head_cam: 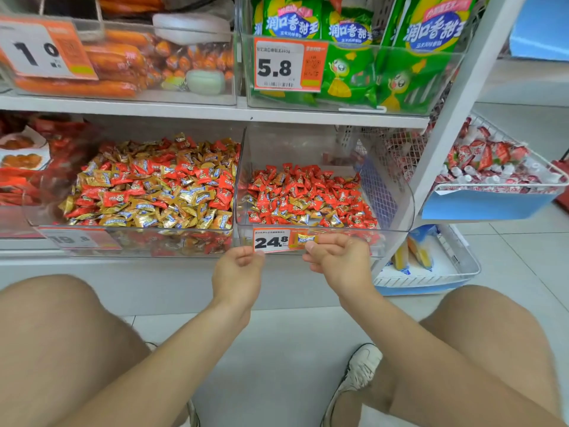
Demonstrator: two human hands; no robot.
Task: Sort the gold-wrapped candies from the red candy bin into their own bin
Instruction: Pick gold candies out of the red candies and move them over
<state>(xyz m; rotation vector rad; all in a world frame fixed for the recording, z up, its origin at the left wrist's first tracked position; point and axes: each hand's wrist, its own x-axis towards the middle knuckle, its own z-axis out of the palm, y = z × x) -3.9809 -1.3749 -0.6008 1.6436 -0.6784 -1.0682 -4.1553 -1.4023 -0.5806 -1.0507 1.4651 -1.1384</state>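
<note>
Gold candy (306, 238) peeks from right hand's (338, 260) pinching grip; left hand's (238, 272) curled grip, I cannot tell.

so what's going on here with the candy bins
A person crouches at a store shelf, sorting candy. Their right hand pinches one gold-wrapped candy just in front of the right bin, which holds mostly red candies with some gold among them. The left hand hangs empty beside it. The left bin holds gold and red mixed.
</note>
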